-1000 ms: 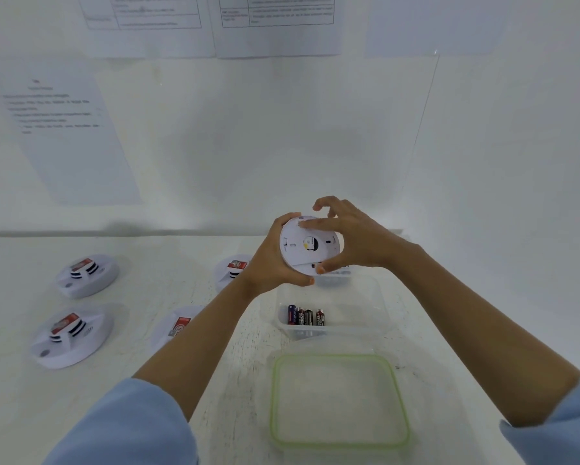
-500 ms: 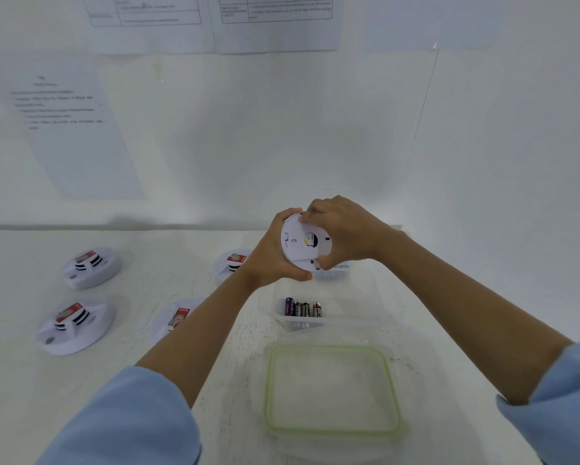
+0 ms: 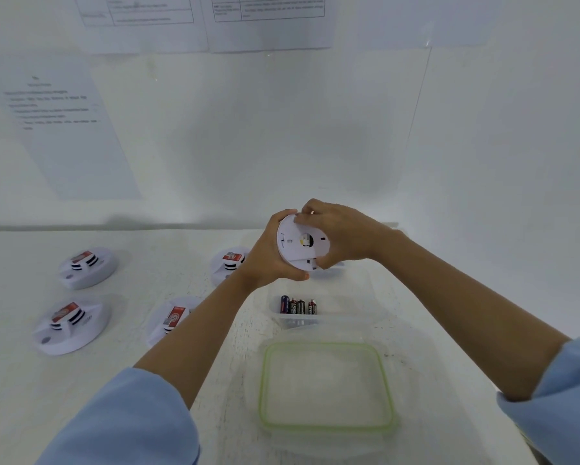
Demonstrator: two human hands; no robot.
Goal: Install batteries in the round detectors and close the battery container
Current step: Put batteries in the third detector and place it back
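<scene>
Right hand (image 3: pixel 342 234) had closed over the detector (image 3: pixel 298 243); left hand (image 3: pixel 268 260) gripped its rim. Twist squarely, steadying the base.

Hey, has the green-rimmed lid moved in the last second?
No. The green-rimmed lid lies in the same spot against the battery container, just on the person's side of it; only the camera has shifted.

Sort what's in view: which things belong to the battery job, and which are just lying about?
Job: held detector, left hand, right hand, other detectors, batteries, clear container, green-rimmed lid.
Lying about: wall papers.
</scene>
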